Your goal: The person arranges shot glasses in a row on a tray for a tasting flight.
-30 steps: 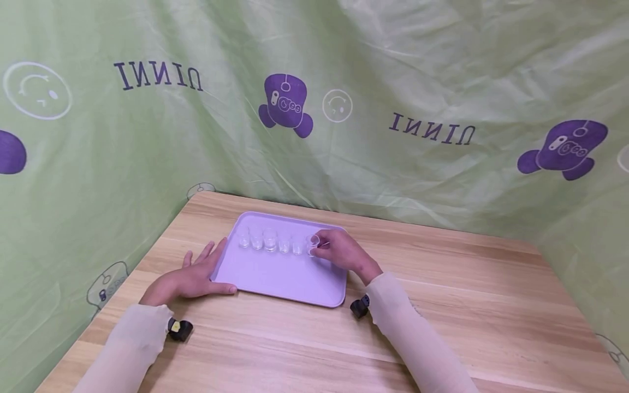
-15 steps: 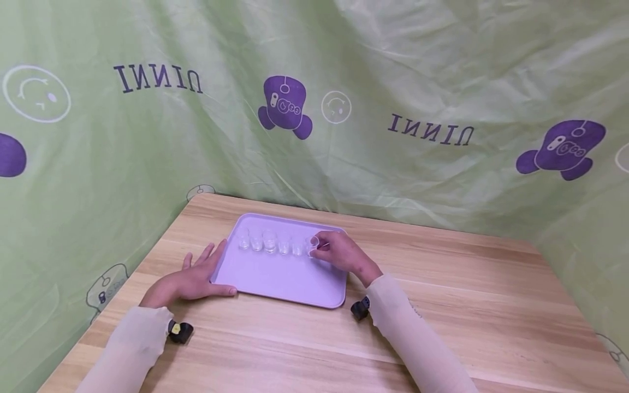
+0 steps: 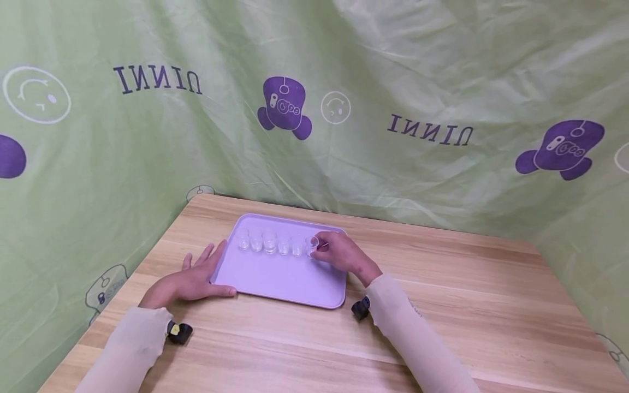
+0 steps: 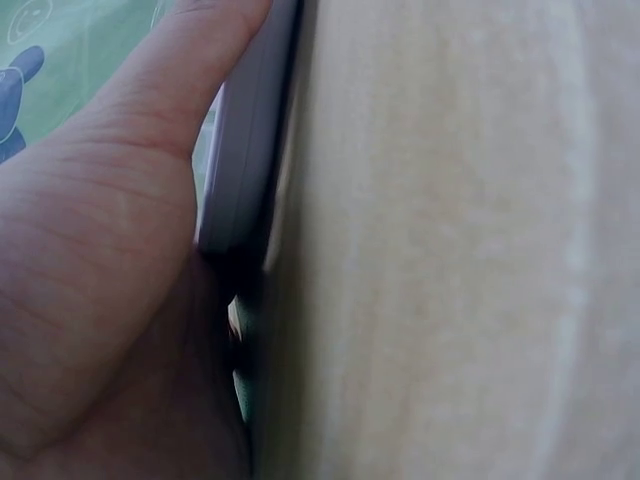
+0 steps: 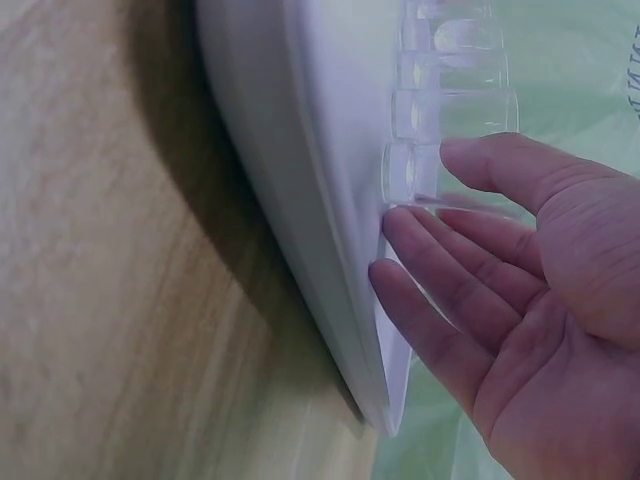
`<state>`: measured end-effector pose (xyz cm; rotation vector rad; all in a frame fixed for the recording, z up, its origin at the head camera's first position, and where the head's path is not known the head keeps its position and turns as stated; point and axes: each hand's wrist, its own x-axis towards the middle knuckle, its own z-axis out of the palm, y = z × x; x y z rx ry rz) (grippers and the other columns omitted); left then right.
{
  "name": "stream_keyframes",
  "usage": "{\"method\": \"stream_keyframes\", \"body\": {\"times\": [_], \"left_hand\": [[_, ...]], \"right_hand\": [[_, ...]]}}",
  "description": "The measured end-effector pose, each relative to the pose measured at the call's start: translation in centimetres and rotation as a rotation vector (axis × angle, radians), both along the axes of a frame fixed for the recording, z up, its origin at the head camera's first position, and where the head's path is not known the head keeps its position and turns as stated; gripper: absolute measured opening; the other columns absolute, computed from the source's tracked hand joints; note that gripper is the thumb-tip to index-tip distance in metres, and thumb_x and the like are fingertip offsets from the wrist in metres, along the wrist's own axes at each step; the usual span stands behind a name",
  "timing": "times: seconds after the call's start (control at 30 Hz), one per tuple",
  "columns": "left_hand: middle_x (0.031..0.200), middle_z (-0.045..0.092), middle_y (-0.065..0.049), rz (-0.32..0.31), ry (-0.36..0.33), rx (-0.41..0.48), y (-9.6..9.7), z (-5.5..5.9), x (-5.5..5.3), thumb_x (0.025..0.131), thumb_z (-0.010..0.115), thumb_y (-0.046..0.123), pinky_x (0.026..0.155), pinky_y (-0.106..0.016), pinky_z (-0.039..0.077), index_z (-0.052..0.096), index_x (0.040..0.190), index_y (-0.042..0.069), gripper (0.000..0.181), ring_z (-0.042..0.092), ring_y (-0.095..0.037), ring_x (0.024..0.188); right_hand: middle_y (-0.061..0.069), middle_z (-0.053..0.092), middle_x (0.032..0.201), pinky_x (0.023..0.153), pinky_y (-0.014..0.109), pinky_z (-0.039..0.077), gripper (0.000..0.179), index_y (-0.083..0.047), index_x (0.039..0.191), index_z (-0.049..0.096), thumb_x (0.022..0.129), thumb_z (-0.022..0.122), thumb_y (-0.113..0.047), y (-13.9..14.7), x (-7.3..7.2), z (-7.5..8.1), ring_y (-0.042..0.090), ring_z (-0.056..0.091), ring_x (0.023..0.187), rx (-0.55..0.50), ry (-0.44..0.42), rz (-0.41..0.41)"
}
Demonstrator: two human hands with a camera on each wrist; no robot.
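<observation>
A row of several small clear shot glasses (image 3: 270, 243) stands upright on a lilac tray (image 3: 277, 281). At the row's right end, my right hand (image 3: 346, 255) pinches the last shot glass (image 3: 309, 248) between thumb and fingers. In the right wrist view, that glass (image 5: 402, 174) sits on the tray with the thumb on one side and fingers on the other; the lower fingers reach toward the tray surface. My left hand (image 3: 194, 279) lies with fingers spread against the tray's left edge, its thumb along the near-left corner. Only part of this hand (image 4: 90, 250) shows in the left wrist view.
The tray lies on a wood-grain table (image 3: 275, 344), toward its back. Green printed fabric (image 3: 393, 180) hangs behind the table and at both sides. A black wrist camera (image 3: 180, 332) is strapped at the left sleeve, another wrist camera (image 3: 361, 309) at the right.
</observation>
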<state>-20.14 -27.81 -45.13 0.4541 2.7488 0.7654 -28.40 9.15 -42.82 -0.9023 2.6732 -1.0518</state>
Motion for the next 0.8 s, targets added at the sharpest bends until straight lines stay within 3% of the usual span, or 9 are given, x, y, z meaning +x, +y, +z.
{"method": "stream_keyframes", "body": {"times": [0.3, 0.57, 0.7, 0.8], "left_hand": [[0.168, 0.001, -0.027, 0.001, 0.005, 0.018, 0.0, 0.0, 0.2, 0.085, 0.077, 0.060, 0.109, -0.073, -0.017, -0.004, 0.163, -0.001, 0.128, -0.009, -0.050, 0.152], [0.168, -0.004, -0.028, 0.012, 0.012, 0.033, -0.3, 0.2, 0.3, 0.087, 0.075, 0.059, 0.109, -0.074, -0.015, -0.006, 0.162, -0.003, 0.127, -0.007, -0.049, 0.152], [0.169, -0.010, -0.025, 0.018, 0.083, 0.048, -0.3, 0.9, 0.2, 0.091, 0.072, 0.058, 0.112, -0.074, -0.006, -0.011, 0.162, 0.001, 0.123, -0.005, -0.047, 0.153], [0.170, -0.006, -0.023, 0.006, 0.192, 0.077, 0.1, 1.7, -0.2, 0.092, 0.074, 0.053, 0.117, -0.070, 0.004, -0.008, 0.164, 0.005, 0.119, -0.002, -0.044, 0.154]], "right_hand": [[0.013, 0.069, 0.124, 0.097, 0.039, 0.054, 0.043, 0.000, 0.133, 0.063, 0.094, 0.077, -0.012, 1.2, 0.4, -0.1, 0.026, 0.068, 0.113, -0.011, -0.011, -0.053], [0.011, 0.060, 0.142, 0.108, 0.048, 0.045, 0.060, -0.005, 0.145, 0.056, 0.095, 0.076, -0.032, 3.6, 1.7, 0.9, 0.030, 0.056, 0.130, 0.077, 0.115, -0.053], [0.011, 0.054, 0.148, 0.113, 0.048, 0.039, 0.066, -0.008, 0.149, 0.052, 0.096, 0.073, -0.042, 5.4, 2.4, 1.1, 0.030, 0.050, 0.137, 0.111, 0.149, -0.039], [0.009, 0.049, 0.153, 0.116, 0.049, 0.035, 0.071, -0.011, 0.152, 0.048, 0.097, 0.071, -0.048, 6.7, 3.1, 1.0, 0.029, 0.044, 0.142, 0.113, 0.164, -0.028]]}}
